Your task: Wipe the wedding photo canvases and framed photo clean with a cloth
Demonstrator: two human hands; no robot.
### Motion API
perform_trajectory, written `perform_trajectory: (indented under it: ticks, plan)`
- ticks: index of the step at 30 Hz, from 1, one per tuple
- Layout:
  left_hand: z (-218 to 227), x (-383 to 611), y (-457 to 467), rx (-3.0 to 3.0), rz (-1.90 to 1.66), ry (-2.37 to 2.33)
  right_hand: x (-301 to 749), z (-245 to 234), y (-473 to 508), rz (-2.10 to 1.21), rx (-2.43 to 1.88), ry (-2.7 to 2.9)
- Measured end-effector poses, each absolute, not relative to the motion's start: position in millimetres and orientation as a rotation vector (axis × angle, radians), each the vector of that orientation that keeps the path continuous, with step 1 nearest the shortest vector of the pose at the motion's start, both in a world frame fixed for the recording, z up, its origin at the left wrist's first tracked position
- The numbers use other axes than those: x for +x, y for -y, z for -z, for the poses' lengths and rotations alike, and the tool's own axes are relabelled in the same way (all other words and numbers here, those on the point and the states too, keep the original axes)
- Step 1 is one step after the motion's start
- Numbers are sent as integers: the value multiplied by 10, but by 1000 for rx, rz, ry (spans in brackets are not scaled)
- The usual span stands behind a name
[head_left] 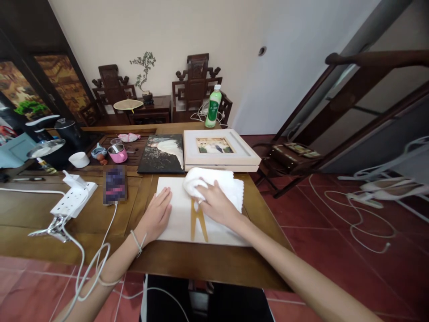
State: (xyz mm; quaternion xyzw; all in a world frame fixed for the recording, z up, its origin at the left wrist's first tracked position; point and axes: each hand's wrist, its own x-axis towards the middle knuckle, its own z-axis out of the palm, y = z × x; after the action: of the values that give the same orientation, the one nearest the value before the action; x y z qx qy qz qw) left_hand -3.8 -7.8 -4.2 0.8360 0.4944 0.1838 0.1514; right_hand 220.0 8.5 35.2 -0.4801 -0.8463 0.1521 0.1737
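In front of me on the wooden table lies a pale flat panel (pixel 176 228), with a tan forked stand leg (pixel 194 223) on its face. My left hand (pixel 157 212) rests flat on the panel's left edge, fingers stretched out. A white towel (pixel 231 192) with a scalloped edge covers the panel's upper right part. My right hand (pixel 214 202) grips a bunched part of the towel, pressing it on the panel over the top of the forked leg. That upper end is hidden by the towel and hand.
Behind the panel lie a dark picture (pixel 161 154) and a white-framed photo (pixel 214 145), with a green bottle (pixel 213 106) beyond. To the left are a phone (pixel 114 185), a power strip (pixel 73 197) with loose white cables, a pink cup (pixel 118 154) and a white cup (pixel 79 159).
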Motion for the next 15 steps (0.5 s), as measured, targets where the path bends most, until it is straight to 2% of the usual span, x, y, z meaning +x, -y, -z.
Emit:
perform_trajectory:
  ticks: [15]
  plan:
    - [55,-41,81,2425,-504,-1423,2349,-367,1201,-447,-937,2708]
